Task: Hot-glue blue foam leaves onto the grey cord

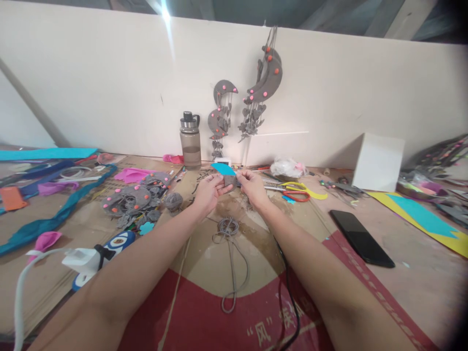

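My left hand (209, 194) is closed on a small grey piece (230, 181) with a curved bright blue piece (224, 169) standing up behind it. Whether the two are joined I cannot tell. At the right edge of these pieces, my right hand (252, 186) is pinched; what lies between its fingertips is too small to make out. Below both hands, a loose coil of grey cord (228, 226) trails toward me over the cardboard (204, 263). A ball of grey yarn (173, 202) sits left of my left hand.
Scissors with orange and yellow handles (298, 191) lie to the right, beyond them a black phone (361, 238). Behind stands a water bottle (190, 141). Grey moon hangings (268, 80) are on the white board. Grey moon pieces (127, 200) and a white charger (82, 260) lie left.
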Action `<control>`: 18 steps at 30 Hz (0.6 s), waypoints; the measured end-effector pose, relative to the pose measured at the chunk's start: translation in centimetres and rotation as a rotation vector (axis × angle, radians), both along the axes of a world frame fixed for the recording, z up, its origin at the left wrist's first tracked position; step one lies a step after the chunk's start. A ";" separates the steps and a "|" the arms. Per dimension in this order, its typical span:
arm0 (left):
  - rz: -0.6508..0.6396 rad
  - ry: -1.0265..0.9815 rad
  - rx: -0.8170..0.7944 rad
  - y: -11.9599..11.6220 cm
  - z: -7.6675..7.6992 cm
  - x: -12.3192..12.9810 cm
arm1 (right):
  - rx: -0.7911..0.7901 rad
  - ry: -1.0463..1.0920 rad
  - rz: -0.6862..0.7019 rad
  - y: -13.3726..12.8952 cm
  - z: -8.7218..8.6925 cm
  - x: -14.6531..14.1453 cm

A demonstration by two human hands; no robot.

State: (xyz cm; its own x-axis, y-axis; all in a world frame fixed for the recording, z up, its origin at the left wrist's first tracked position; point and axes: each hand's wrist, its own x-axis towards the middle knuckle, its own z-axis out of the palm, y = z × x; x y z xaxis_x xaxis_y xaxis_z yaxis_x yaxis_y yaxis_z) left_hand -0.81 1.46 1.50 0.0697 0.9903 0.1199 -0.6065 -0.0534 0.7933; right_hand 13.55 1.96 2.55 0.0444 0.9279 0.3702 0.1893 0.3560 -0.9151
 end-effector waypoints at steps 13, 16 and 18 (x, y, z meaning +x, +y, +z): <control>-0.040 -0.025 -0.142 0.4 0.5 -0.4 | -0.037 0.083 0.137 -0.1 0.3 0.0; -0.049 -0.020 -0.112 0.5 0.1 -0.5 | -0.108 0.140 0.163 -0.4 0.6 0.0; -0.058 -0.018 -0.092 0.6 -0.3 -0.5 | -0.147 0.160 0.162 -0.5 0.6 -0.1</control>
